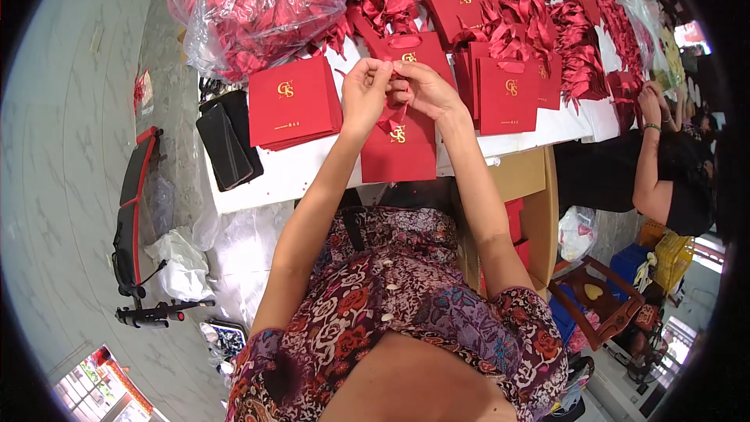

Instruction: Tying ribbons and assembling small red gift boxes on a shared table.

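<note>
My left hand (pixel 367 92) and my right hand (pixel 424 87) meet over the middle of the table's near side, fingertips pinched together on a red ribbon (pixel 394 119). Part of the ribbon hangs below the fingers; the rest is hidden by them. Under it lies a red paper gift bag (pixel 398 158) with gold lettering, its lower end reaching the table's front edge. Another red bag shows just behind my hands. Left of my left wrist is a flat stack of red bags (pixel 289 101). To the right of my right hand, red bags with ribbon handles (pixel 508 98) stand bunched together.
A clear plastic sack of red ribbons (pixel 254 12) sits at the back left. Black phone-like cases (pixel 226 144) lie at the table's left edge. An open cardboard box (pixel 539 187) stands beside me under the right side. Another person (pixel 656 164) works at the right.
</note>
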`<action>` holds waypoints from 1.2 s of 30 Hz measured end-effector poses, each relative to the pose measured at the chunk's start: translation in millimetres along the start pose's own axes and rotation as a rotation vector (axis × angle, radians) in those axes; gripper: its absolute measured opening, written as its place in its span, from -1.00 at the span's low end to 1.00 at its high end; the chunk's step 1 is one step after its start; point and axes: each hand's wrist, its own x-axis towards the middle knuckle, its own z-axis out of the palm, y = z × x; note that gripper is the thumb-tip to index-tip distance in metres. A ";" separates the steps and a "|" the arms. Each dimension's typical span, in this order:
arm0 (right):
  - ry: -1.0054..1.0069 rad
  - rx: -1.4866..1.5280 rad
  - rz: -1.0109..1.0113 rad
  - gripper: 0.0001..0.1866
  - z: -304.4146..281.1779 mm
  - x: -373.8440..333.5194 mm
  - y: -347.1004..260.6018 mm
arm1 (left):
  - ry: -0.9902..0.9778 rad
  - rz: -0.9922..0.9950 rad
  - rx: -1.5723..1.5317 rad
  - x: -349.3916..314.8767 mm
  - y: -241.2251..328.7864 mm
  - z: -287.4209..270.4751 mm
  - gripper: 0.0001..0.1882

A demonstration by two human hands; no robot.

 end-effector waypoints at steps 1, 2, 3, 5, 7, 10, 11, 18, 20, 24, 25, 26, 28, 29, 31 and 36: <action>0.017 -0.004 0.007 -0.84 2.5 -0.1 -0.5 | 0.001 0.000 0.000 0.0 -0.6 -1.0 -0.81; 0.016 -0.005 0.007 -0.84 1.7 -0.6 0.2 | 0.012 -0.016 0.042 -0.3 -0.7 -1.5 -0.80; 0.030 -0.079 0.000 -0.82 0.6 -1.2 1.1 | 0.022 -0.032 0.085 -0.2 -0.7 -2.1 -0.79; 0.044 -0.153 -0.005 -0.80 -3.5 -3.8 -1.6 | 0.038 -0.115 -0.050 -2.3 4.4 -1.5 -0.80; 0.080 0.014 -0.091 -0.77 -9.9 -8.7 -8.6 | 0.033 -0.283 -0.320 -1.7 8.6 -5.6 -0.82; 0.192 -0.424 -0.102 -0.75 6.2 -9.0 -9.1 | 0.021 -0.341 -0.360 -3.9 6.3 -11.0 -0.83; 0.182 -0.462 -0.098 -0.75 11.5 -8.0 -8.1 | 0.020 -0.340 -0.362 -3.8 4.1 -10.4 -0.83; 0.146 -0.330 0.015 -0.82 4.3 -3.8 -4.8 | -0.018 -0.281 -0.347 -5.0 0.8 -7.3 -0.81; 0.129 -0.280 -0.012 -0.82 4.1 -1.5 -1.2 | -0.012 -0.266 -0.302 -4.7 1.1 -7.3 -0.80; 0.028 -0.229 0.009 -0.83 2.2 1.2 -0.8 | -0.057 -0.323 -0.294 -4.6 -0.4 -9.0 -0.77; 0.029 -0.229 0.009 -0.83 0.4 0.9 -1.0 | -0.070 -0.349 -0.326 -4.8 0.0 -8.9 -0.76; 0.040 -0.222 0.008 -0.83 0.2 0.6 -1.1 | -0.069 -0.349 -0.327 -4.8 1.9 -8.6 -0.76; 0.052 -0.216 0.008 -0.83 -0.4 0.0 -1.0 | -0.083 -0.348 -0.395 -4.3 5.6 -7.7 -0.77; 0.044 -0.224 -0.007 -0.83 1.0 -0.9 -1.6 | -0.082 -0.347 -0.396 -4.0 4.9 -7.4 -0.77; 0.037 -0.233 -0.021 -0.84 2.0 -1.3 -1.7 | -0.067 -0.302 -0.284 -2.9 3.3 -5.4 -0.79; 0.080 -0.179 -0.077 -0.83 9.7 -1.1 7.2 | -0.042 -0.243 -0.387 -0.8 -7.2 -4.0 -0.81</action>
